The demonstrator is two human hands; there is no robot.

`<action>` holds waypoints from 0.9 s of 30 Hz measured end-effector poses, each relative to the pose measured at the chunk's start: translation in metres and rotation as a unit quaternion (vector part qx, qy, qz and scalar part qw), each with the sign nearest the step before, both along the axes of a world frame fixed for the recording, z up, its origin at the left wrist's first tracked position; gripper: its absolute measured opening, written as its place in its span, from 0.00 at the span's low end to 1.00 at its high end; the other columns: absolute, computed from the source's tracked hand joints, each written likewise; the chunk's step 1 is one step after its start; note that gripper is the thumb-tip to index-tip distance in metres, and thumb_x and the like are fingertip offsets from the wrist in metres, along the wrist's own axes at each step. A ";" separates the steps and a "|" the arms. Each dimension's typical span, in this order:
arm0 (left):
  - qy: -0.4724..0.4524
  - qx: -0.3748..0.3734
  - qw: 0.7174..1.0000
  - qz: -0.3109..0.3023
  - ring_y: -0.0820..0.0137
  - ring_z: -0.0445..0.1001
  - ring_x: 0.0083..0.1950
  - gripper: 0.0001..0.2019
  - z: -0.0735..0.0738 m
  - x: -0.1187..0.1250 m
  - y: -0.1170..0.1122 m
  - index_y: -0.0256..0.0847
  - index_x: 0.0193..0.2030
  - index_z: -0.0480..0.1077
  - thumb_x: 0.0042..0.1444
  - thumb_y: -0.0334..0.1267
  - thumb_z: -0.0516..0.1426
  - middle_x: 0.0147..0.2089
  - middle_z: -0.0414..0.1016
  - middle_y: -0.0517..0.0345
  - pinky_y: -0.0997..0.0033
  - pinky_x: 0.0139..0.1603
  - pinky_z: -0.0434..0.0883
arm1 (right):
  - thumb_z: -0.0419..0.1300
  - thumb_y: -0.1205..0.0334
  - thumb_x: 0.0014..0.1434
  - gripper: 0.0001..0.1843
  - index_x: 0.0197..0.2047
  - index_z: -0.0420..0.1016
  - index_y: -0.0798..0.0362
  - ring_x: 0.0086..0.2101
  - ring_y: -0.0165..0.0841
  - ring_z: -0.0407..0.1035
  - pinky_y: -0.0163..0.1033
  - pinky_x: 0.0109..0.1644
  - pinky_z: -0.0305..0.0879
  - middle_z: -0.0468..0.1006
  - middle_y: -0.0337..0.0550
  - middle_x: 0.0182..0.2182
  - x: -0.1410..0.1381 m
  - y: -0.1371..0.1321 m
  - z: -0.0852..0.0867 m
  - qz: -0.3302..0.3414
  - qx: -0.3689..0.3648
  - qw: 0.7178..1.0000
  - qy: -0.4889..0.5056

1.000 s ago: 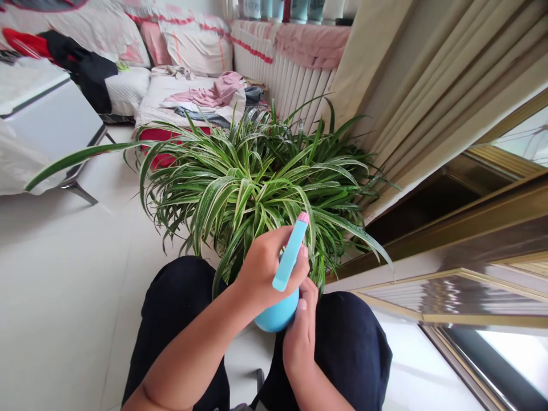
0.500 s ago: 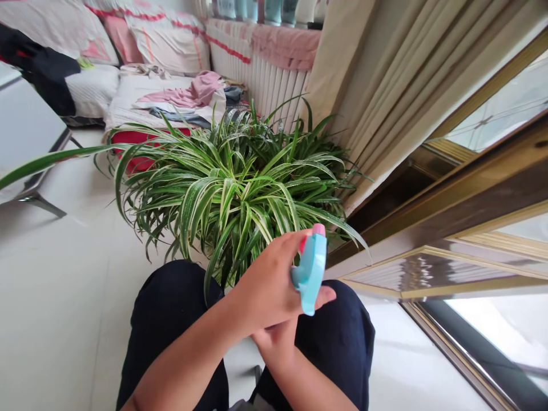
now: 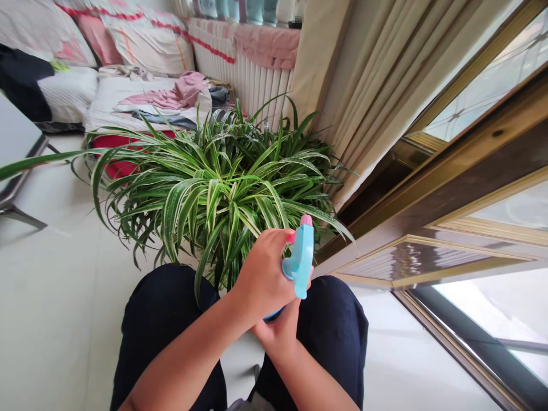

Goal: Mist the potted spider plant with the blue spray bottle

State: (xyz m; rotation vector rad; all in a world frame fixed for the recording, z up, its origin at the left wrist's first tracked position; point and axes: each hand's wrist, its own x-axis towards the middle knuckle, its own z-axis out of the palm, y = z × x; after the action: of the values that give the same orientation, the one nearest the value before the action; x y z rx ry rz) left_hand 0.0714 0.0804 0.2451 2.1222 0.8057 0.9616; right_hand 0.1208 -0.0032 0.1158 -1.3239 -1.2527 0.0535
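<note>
A spray bottle [image 3: 302,257] with a light blue head and pink nozzle is held in front of my knees, its nozzle toward the plant. My left hand [image 3: 265,277] is wrapped round its neck, with fingers near the pink trigger. From below, my right hand [image 3: 282,331] grips the bottle's lower part. Most of the bottle's body is hidden by my hands; a bit of blue shows between them. Just beyond the nozzle spreads a large spider plant [image 3: 226,177] with long green and white striped leaves, some with wet-looking shine. Its pot is hidden by the leaves.
My knees in dark trousers [image 3: 334,325] flank my hands. A beige curtain [image 3: 368,97] and a gold-trimmed door frame [image 3: 428,205] stand on the right. Behind the plant are a white radiator [image 3: 257,91] and a sofa with clothes [image 3: 184,91]. A table [image 3: 17,142] is at left.
The view has turned slightly right, so the surroundings sit further left. Both hands still grip the spray bottle, and a bit of its blue body now shows between them.
</note>
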 end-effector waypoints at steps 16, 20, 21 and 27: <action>0.019 -0.080 0.995 0.058 0.62 0.76 0.39 0.08 0.003 -0.002 -0.001 0.42 0.35 0.67 0.47 0.36 0.61 0.35 0.76 0.55 0.61 0.41 0.74 | 0.63 0.53 0.55 0.49 0.71 0.41 0.55 0.58 0.51 0.64 0.59 0.58 0.66 0.62 0.62 0.59 0.010 0.002 0.008 0.079 -0.012 0.996 0.039; 0.012 -0.041 0.998 0.038 0.63 0.76 0.43 0.12 0.003 -0.002 -0.001 0.42 0.41 0.66 0.49 0.35 0.60 0.41 0.76 0.53 0.62 0.43 0.74 | 0.64 0.54 0.55 0.46 0.69 0.44 0.55 0.55 0.49 0.67 0.56 0.57 0.68 0.64 0.60 0.57 0.010 0.002 0.010 0.076 -0.006 0.996 0.034; 0.007 -0.032 0.999 0.025 0.63 0.76 0.45 0.14 0.002 -0.002 -0.001 0.42 0.43 0.66 0.49 0.35 0.60 0.43 0.76 0.52 0.62 0.44 0.74 | 0.63 0.54 0.55 0.44 0.68 0.47 0.54 0.55 0.49 0.68 0.55 0.56 0.68 0.65 0.58 0.56 0.011 0.002 0.011 0.077 -0.006 0.996 0.036; 0.000 -0.054 0.998 0.043 0.62 0.76 0.43 0.13 0.002 -0.001 -0.002 0.41 0.42 0.67 0.48 0.37 0.61 0.42 0.76 0.52 0.62 0.42 0.73 | 0.63 0.53 0.54 0.46 0.69 0.44 0.53 0.55 0.50 0.67 0.56 0.54 0.69 0.64 0.59 0.57 0.011 0.001 0.010 0.076 -0.024 0.996 0.040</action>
State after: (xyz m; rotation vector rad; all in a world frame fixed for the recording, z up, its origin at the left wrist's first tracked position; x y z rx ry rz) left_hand 0.0699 0.0788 0.2475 2.0080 0.9356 0.9407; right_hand 0.1317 -0.0026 0.1256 -1.2543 -1.2877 0.2432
